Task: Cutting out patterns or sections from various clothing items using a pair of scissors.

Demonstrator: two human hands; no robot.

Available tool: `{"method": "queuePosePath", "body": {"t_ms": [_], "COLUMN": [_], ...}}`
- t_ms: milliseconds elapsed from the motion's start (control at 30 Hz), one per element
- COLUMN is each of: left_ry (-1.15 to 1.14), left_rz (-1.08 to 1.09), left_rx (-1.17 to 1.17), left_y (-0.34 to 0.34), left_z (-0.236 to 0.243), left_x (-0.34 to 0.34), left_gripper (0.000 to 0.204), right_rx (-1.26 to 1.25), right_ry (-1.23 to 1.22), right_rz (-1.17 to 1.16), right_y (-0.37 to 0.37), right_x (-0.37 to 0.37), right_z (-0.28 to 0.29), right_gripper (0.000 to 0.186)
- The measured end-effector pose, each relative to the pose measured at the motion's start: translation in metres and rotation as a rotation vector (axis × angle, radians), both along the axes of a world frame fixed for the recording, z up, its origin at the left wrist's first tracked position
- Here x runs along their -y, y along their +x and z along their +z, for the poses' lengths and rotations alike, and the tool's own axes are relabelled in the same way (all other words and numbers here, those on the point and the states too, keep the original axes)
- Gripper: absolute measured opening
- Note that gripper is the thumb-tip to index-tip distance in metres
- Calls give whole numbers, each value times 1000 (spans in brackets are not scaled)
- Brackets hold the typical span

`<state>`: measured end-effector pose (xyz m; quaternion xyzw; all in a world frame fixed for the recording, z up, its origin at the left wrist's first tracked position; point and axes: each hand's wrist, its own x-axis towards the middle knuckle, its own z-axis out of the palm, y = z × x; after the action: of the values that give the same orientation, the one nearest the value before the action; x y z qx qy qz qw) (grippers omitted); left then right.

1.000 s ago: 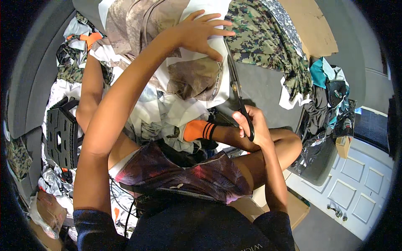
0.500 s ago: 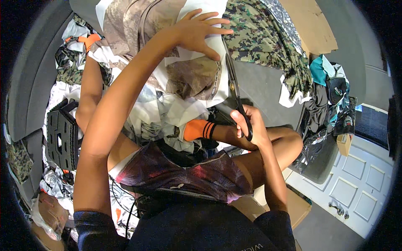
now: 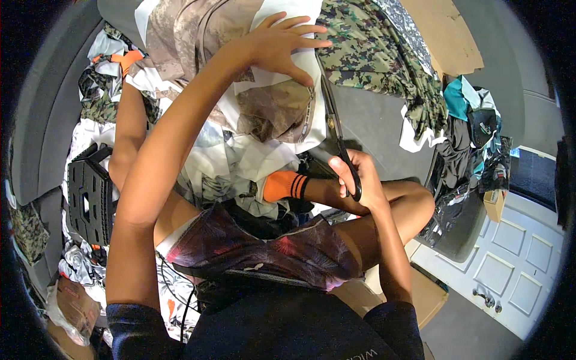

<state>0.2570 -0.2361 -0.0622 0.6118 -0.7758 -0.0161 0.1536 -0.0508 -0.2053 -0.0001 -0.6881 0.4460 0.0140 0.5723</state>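
The scissors [image 3: 332, 114] are gripped by the right hand [image 3: 359, 174]; left of them, brown-and-white fabric [image 3: 273, 111] is covered by the left hand [image 3: 281, 49], fingers spread, empty. Cutting seems only partly done.

A grey couch [image 3: 54, 114] with padded, seamed sides curves along the left edge of this wide, rounded view, and more grey surface sweeps around the upper right, where wall and furniture are hard to tell apart. At lower right, a white door [image 3: 503, 249] with raised rectangular panels and a metal handle [image 3: 482, 296] appears tilted, beside a strip of smooth grey floor [image 3: 474, 327]. Next to the door is a dark bluish pane [image 3: 533, 178], possibly a window, and bright whitish light fills the room.
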Motion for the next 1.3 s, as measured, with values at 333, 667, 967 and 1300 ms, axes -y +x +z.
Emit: {"method": "queuePosePath", "body": {"t_ms": [333,667,967,1300], "left_ry": [-20,12,8,-23], "left_rz": [21,24,25,29], "left_rx": [10,-6,7,-32], "left_y": [-1,-1,-1,0], "left_z": [-1,1,1,-6], "left_x": [0,0,0,2], "left_gripper": [87,88,88,92], "right_rx": [2,-5,4,30], "right_ry": [7,-4,-33,-6], "right_rz": [4,5,23,30], "right_y": [-3,0,-2,-3], "right_x": [1,-1,0,0], "right_z": [-4,2,-1,-1], "right_gripper": [40,40,39,39]}}
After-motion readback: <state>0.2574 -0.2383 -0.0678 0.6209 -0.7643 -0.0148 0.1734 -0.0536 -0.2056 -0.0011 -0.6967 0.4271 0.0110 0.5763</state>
